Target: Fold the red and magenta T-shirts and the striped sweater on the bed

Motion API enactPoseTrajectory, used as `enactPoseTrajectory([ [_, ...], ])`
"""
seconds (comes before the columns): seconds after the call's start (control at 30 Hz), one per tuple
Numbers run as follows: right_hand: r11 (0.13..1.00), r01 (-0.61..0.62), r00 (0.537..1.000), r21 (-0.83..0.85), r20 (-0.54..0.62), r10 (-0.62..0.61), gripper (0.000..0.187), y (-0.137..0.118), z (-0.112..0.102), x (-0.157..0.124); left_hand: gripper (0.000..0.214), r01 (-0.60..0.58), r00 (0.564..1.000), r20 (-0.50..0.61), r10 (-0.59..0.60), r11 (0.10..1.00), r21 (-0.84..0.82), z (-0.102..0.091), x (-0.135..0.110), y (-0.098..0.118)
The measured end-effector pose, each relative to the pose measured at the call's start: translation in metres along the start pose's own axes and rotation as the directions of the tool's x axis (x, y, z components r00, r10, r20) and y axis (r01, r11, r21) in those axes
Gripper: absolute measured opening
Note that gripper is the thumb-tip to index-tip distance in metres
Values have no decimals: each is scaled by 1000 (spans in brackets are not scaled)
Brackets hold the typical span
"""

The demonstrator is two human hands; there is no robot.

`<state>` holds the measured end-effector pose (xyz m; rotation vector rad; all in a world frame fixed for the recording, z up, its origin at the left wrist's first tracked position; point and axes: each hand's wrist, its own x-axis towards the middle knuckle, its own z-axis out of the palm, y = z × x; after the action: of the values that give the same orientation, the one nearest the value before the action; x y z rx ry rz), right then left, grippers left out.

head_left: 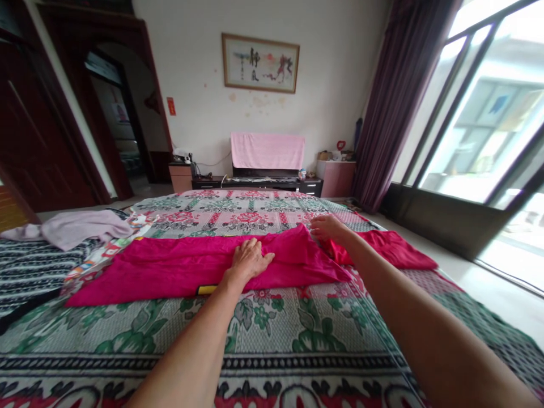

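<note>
A bright pink garment (pixel 170 266) lies spread across a bed covered by a floral mat (pixel 272 334). My left hand (pixel 250 258) lies flat on the garment's middle, fingers stretched out, holding nothing. My right hand (pixel 329 228) rests at the garment's far right corner where the cloth folds over; its fingers lie on the fabric, slightly curled. A red part of the cloth (pixel 395 249) extends to the right past my right arm. A small yellow tag (pixel 207 289) shows at the garment's near edge.
A lilac garment (pixel 76 226) lies on a striped cloth (pixel 29 266) at the left of the bed. Beyond the bed stand a low dark cabinet (pixel 263 182) with a pink towel (pixel 267 150), a doorway (pixel 114 124) at left, and a large window (pixel 480 130) with a purple curtain (pixel 386 107) at right.
</note>
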<state>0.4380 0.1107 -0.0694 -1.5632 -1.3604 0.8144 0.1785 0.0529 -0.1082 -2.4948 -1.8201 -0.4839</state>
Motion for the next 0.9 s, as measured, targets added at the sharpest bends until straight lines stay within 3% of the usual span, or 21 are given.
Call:
enactPoseTrajectory([
  [0.2,945,17,989,-326,146,33,12,5,-7,-22,41,-12,1000,-25,11,1000,-25,0,-1,0],
  [0.3,917,46,981,-397,191,34,15,4,-9,-31,38,-10,998,-60,8,999,-37,3,0,-1],
  [0.37,879,119,983,-461,179,-39,14,1,-8,-34,39,-11,997,-76,8,999,-43,3,1,-1],
  [0.43,824,232,973,-518,134,-189,15,-3,-3,-36,39,-46,994,-100,41,998,-52,3,2,-1],
  [0.57,716,470,867,-517,116,-485,26,-7,23,-36,34,-227,957,-207,202,968,-108,2,6,3],
  [0.67,695,552,824,-460,176,-538,29,-5,46,-37,37,-308,944,-175,281,938,-157,5,6,6],
  [0.8,686,472,876,-554,211,-434,32,-4,62,-36,41,-276,960,7,281,946,-169,10,4,6],
  [0.9,676,397,914,-621,201,-353,31,-7,64,-34,44,-249,966,30,257,954,-167,10,3,6],
])
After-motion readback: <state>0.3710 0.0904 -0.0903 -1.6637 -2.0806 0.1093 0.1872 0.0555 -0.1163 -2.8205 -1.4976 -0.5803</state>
